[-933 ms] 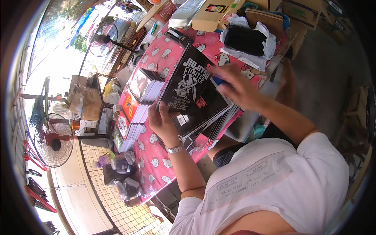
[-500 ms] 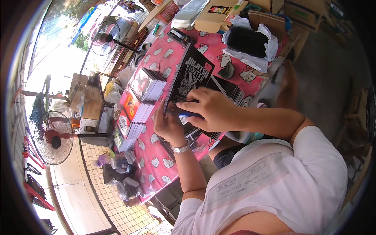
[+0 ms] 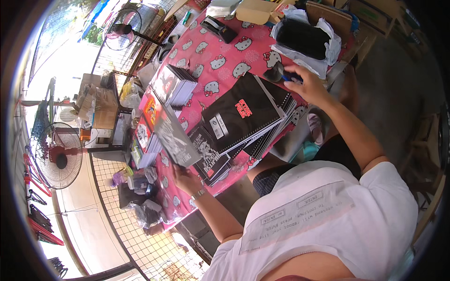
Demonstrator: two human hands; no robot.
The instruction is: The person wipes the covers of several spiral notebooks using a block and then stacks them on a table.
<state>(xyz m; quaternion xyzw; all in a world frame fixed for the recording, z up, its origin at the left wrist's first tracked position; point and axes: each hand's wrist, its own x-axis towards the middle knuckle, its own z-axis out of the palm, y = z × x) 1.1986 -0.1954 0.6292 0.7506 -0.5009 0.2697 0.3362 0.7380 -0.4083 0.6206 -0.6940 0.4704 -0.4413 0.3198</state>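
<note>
Notebooks crowd a table covered with a pink cartoon-cat cloth. At the person's lower left, about eight o'clock in the view, the left hand is closed on the near edge of a tilted notebook with a grey illustrated cover, lifting it clear of the cloth so that it leans over the row of colourful books at nine o'clock. Toward two o'clock the right hand has its fingers curled around a blue pen, held just past the far corner of the fanned stack of black spiral notebooks, which lies at the centre of the table. Beneath the near end of that stack sits a black-and-white illustrated notebook, partly covered. Another stack of spiral notebooks stands at eleven o'clock, well apart from both hands. At one o'clock a black bundle wrapped in white plastic rests just beyond the right hand, and a black stapler lies at twelve o'clock near the far edge. A red standing fan is on the floor beyond the table at nine o'clock.
</note>
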